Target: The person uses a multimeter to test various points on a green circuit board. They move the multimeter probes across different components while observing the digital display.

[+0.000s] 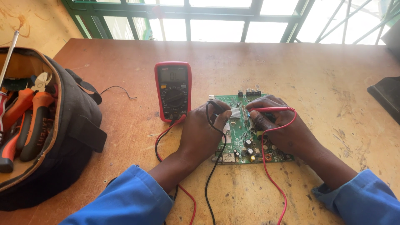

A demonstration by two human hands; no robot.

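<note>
A green circuit board (241, 137) lies flat on the wooden table (250, 66), with a small silver heat sink near its middle. My left hand (202, 133) grips the black test probe (216, 106) and holds its tip at the board's upper left part. My right hand (283, 129) grips the red test probe (268, 109), its tip pointing left at the board beside the heat sink. Behind the board lies a red-cased multimeter (173, 89) with a dial. Its black and red leads loop over my wrists toward the table's near edge.
An open black tool bag (62, 137) sits at the left, holding orange-handled pliers (31, 121) and a screwdriver (8, 56). A loose thin black wire (118, 89) lies near the bag. A dark object (385, 98) sits at the right edge. Green-framed windows run behind the table.
</note>
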